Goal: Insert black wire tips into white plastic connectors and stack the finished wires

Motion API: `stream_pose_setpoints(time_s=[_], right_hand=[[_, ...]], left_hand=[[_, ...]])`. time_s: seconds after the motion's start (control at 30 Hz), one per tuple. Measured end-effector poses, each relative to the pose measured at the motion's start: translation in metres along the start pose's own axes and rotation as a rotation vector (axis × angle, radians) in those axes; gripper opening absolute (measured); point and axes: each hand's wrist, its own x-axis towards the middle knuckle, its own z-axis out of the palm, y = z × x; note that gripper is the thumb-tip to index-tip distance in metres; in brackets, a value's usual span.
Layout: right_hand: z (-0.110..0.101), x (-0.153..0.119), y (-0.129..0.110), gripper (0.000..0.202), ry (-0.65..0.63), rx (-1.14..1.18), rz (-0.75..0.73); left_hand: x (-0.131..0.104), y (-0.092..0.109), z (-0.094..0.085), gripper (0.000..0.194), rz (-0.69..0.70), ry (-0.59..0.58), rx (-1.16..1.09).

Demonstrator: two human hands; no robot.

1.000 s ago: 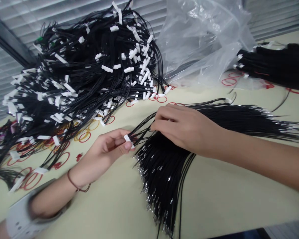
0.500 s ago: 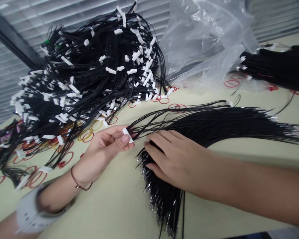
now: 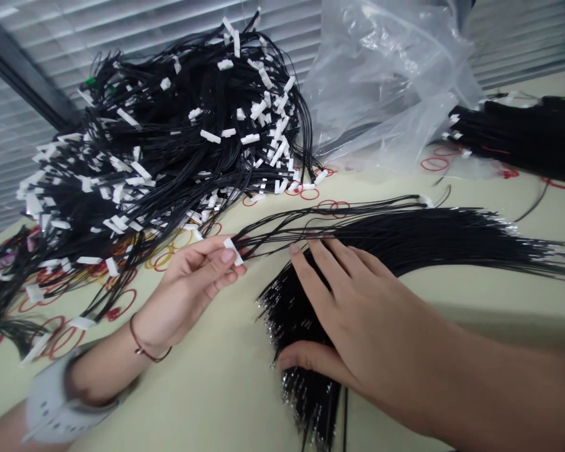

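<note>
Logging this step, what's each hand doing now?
Left hand: closed, pinching a white connector.
Right hand: open, flat on the loose black wires.

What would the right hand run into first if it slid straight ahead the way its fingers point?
Probably the few thin black wires that run from the white connector pinched in the left hand. The right hand lies flat on the wire bundle, fingertips just short of them; depth is uncertain.

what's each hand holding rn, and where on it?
Left hand pinches a white connector at its body, between thumb and fingers. Right hand grips nothing; it lies flat on the loose wire bundle.
</note>
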Motion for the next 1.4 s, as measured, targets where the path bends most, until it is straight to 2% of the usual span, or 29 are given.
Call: stream_pose_setpoints(time_s=[0.2,0.3,0.5,0.67,0.8,0.97,1.03,1.2,1.27,1.4], right_hand=[[-0.002,0.005,0.008,0.078,0.056,-0.128,0.003],[0.0,0.008,0.012,0.072,0.07,-0.152,-0.004],[0.005,0.015,0.019,0.074,0.104,-0.029,0.003],[0.003,0.021,0.025,0.05,0.128,0.028,-0.012],[-0.006,0.027,0.034,0.032,0.244,0.077,0.007],[-0.007,0.044,0.064,0.019,0.457,0.261,0.106],[0.001,0.053,0.077,0.022,0.433,0.33,0.14],[0.023,0.07,0.095,0.022,0.095,0.445,0.073],[0.028,0.072,0.096,0.017,0.079,0.476,0.058],[0.03,0.073,0.096,0.01,0.142,0.497,0.065]], left_hand=[[0.002,0.005,0.003,0.004,-0.032,0.086,-0.09],[0.002,0.006,0.003,0.005,-0.034,0.088,-0.089],[0.003,0.005,0.003,0.01,-0.052,0.077,-0.108],[0.001,0.006,0.002,0.005,-0.073,0.062,-0.108],[0.0,0.005,0.001,0.003,-0.07,0.033,-0.064],[0.0,0.001,0.004,0.012,-0.055,0.005,0.036],[-0.001,0.0,0.005,0.014,-0.061,-0.003,0.081],[-0.003,0.001,0.009,0.008,-0.052,-0.02,0.251],[-0.003,0.001,0.01,0.008,-0.057,-0.027,0.303],[-0.002,0.0,0.007,0.011,-0.067,-0.067,0.345]])
